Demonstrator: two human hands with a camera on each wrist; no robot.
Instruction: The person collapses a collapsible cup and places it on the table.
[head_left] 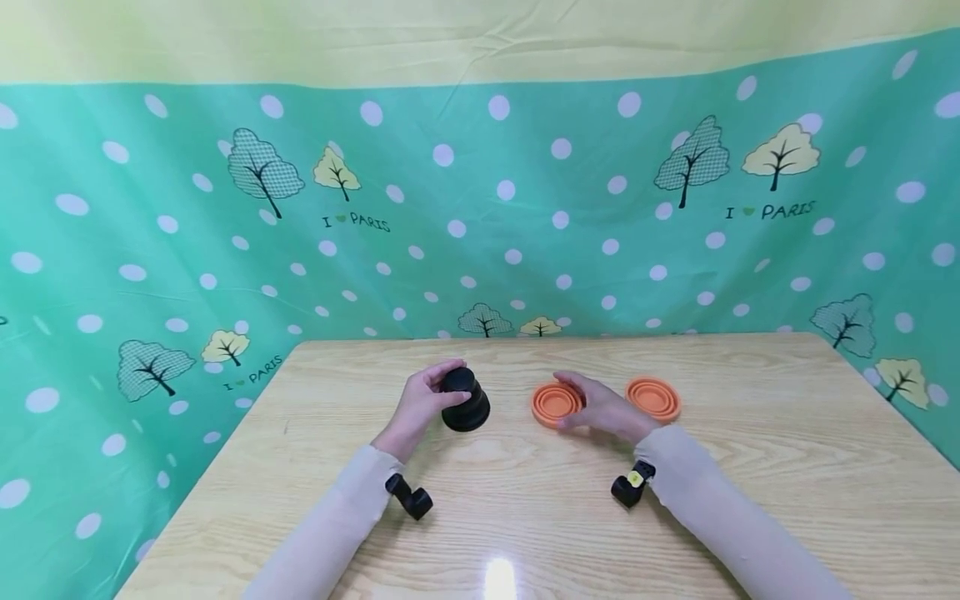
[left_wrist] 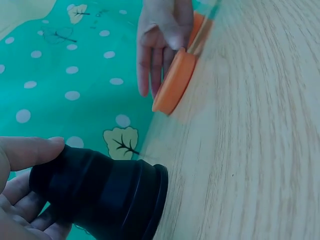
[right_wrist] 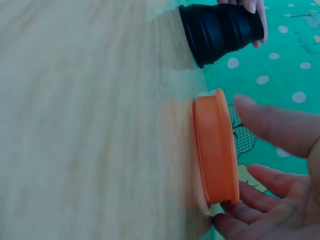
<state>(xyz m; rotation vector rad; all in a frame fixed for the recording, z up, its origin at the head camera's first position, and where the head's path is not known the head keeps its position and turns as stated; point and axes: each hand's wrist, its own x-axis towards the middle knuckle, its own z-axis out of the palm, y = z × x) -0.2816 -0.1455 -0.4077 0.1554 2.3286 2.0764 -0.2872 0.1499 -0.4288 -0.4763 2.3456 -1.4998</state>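
A black collapsible cup (head_left: pixel 467 403) stands extended on the wooden table, its wide rim down and narrow end up. My left hand (head_left: pixel 431 400) grips it near the narrow end, thumb on one side and fingers on the other, as the left wrist view (left_wrist: pixel 97 192) also shows. To the right, an orange collapsible cup (head_left: pixel 557 405) lies folded flat, its concentric rings facing up. Around its right side is my right hand (head_left: pixel 600 408). In the right wrist view the thumb (right_wrist: pixel 275 127) is apart from the orange cup (right_wrist: pixel 216 150), and the fingertips are right at its edge.
A second orange folded cup (head_left: pixel 653 399) lies on the table (head_left: pixel 480 492) just beyond my right wrist. A green dotted curtain (head_left: pixel 480 208) hangs behind the table's back edge and along its sides. Small black wrist cameras (head_left: pixel 409 497) are strapped to both sleeves.
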